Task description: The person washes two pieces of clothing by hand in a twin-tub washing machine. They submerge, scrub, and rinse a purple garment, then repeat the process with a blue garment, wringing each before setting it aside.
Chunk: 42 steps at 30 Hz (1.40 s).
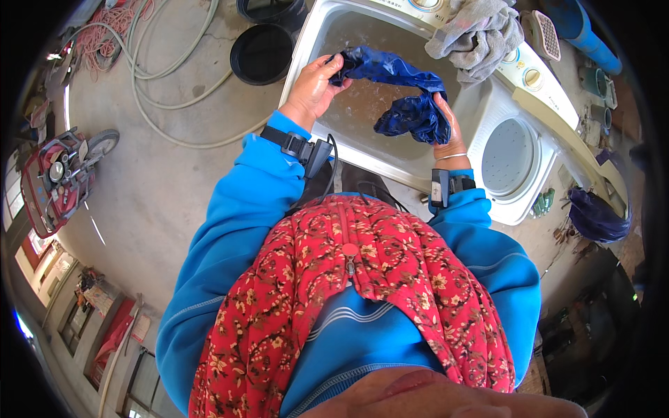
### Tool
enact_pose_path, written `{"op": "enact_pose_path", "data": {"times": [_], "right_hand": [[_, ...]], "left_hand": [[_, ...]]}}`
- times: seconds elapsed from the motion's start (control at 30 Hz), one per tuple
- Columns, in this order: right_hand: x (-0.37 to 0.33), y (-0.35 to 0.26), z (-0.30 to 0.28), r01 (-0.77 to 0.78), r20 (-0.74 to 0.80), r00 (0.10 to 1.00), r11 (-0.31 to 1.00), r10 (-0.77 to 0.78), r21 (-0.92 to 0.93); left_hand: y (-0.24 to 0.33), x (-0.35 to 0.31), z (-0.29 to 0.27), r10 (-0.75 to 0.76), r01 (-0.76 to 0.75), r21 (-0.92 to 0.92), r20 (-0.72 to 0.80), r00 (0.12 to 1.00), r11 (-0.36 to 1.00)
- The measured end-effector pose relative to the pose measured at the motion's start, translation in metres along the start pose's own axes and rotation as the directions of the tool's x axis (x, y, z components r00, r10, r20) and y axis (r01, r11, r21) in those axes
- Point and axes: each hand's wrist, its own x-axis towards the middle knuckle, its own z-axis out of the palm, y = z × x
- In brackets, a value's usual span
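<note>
A wet, dark blue piece of cloth (390, 67) is stretched between my two hands over the wash tub (322, 42) of a white twin-tub washing machine. My left hand (311, 89) pinches one end of it between thumb and fingers, above the tub's left side. At the right side of the tub, my right hand (451, 132) grips the other end, where the cloth hangs in a bunched fold; most of those fingers are behind it. Cloudy greyish water (362, 104) with some foam stands in the tub below.
A grey towel (481, 38) lies over the machine's control panel (550, 90). Right of the tub is the round spin-dryer lid (511, 157). Black basins (262, 54) and a pale hose (150, 104) are on the floor at left. A dark blue bundle (598, 214) hangs at far right.
</note>
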Motion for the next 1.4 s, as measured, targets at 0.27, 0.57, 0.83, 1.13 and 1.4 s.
{"op": "enact_pose_path", "data": {"times": [0.27,0.57,0.83,1.13,1.4], "right_hand": [[-0.001,0.008,-0.003,-0.015,-0.02,1.0,0.999,0.014,-0.04],[0.04,0.022,-0.017,-0.002,0.181,0.98,0.906,-0.082,0.423],[0.035,0.025,0.017,-0.03,0.092,0.996,0.956,0.003,0.293],[0.037,-0.01,-0.005,0.078,-0.01,0.976,0.389,-0.219,-0.918],[0.059,0.003,0.044,0.248,0.272,0.96,0.658,-0.067,-0.711]], "left_hand": [[-0.004,0.007,0.001,-0.14,0.111,-0.136,-0.224,0.965,0.984],[-0.023,-0.004,-0.003,-0.201,0.216,-0.05,0.215,0.956,0.975],[-0.035,-0.01,0.018,-0.111,0.063,0.198,0.243,0.964,0.978],[-0.003,0.014,-0.017,-0.015,0.015,0.123,0.004,1.0,0.992],[-0.013,0.029,0.005,-0.217,0.156,0.221,0.286,0.933,0.963]]}}
